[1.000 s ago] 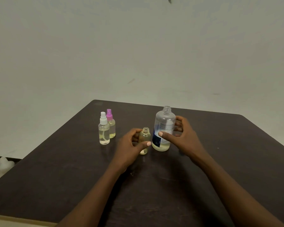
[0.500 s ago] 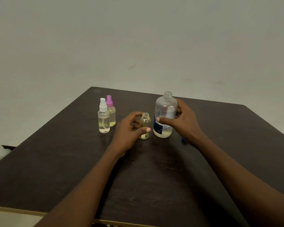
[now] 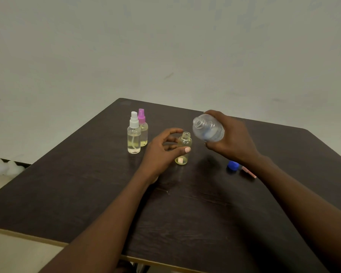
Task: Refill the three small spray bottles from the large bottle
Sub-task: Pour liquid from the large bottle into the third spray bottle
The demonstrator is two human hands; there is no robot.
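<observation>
Fingers (image 3: 217, 114) of right hand (image 3: 237, 139) grip tilted large bottle (image 3: 208, 128) (uncapped).

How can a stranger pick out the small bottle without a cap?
Look at the dark table. Near its middle, the left hand holds a small bottle. Unlike the white-capped bottle and pink-capped bottle to its left, its neck is open.

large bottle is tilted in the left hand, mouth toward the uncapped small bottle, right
Not quite: the head view shows the large bottle tilted in the right hand, mouth toward the uncapped small bottle. The left hand holds that small bottle on the table.
</observation>
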